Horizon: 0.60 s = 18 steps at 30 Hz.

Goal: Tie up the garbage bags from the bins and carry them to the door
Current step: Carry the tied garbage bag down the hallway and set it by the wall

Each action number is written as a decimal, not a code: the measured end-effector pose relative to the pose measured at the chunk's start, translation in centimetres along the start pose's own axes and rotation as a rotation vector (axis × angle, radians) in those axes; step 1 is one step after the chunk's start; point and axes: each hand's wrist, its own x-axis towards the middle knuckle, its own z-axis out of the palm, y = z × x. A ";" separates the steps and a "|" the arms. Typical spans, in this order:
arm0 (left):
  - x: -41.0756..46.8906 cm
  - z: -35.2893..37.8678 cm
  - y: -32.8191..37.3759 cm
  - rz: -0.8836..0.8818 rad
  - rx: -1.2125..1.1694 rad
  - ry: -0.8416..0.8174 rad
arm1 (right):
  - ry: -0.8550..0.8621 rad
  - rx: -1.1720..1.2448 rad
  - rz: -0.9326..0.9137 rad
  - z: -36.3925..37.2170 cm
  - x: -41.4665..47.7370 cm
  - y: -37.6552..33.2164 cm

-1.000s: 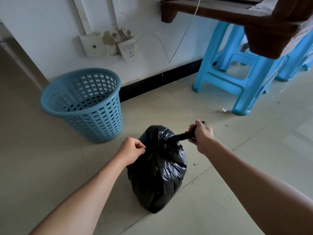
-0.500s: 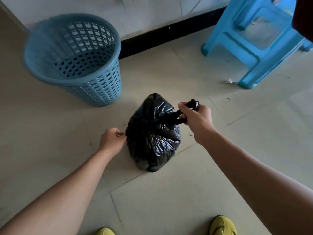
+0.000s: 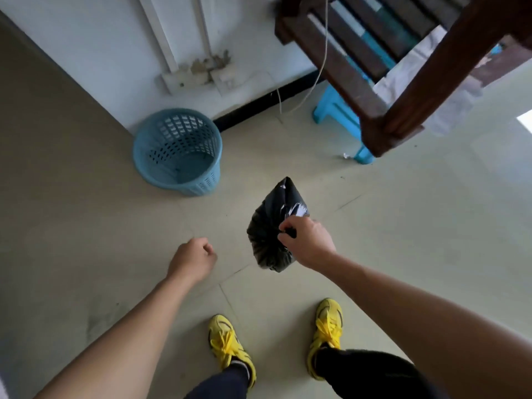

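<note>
A tied black garbage bag point(image 3: 270, 226) hangs above the tiled floor, gripped at its knotted top by my right hand point(image 3: 308, 243). My left hand point(image 3: 192, 262) is off the bag, to its left, with fingers curled into a loose fist and nothing in it. The blue perforated bin point(image 3: 178, 151) stands bare of a bag by the wall, up and to the left of the bag.
A dark wooden table corner point(image 3: 383, 122) juts out at the upper right, with blue plastic stools point(image 3: 336, 110) beneath it. A white cable point(image 3: 319, 73) hangs down the wall. My yellow shoes point(image 3: 230, 347) stand on the floor below the bag.
My left hand let go of the bag. My right hand lifted the bag off the floor by its knot, and the view rose as I stood up.
</note>
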 end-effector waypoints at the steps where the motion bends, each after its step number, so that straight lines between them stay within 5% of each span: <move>1: -1.8 -1.4 1.1 0.004 -0.007 0.008 | -0.012 -0.027 -0.005 -1.5 -2.0 -0.6; 10: -18.5 -9.4 14.0 0.277 0.071 -0.123 | 0.049 0.000 0.250 -14.9 -20.4 0.5; 18: -33.6 -6.8 24.5 0.694 0.525 -0.269 | 0.260 0.133 0.492 -21.6 -40.6 7.4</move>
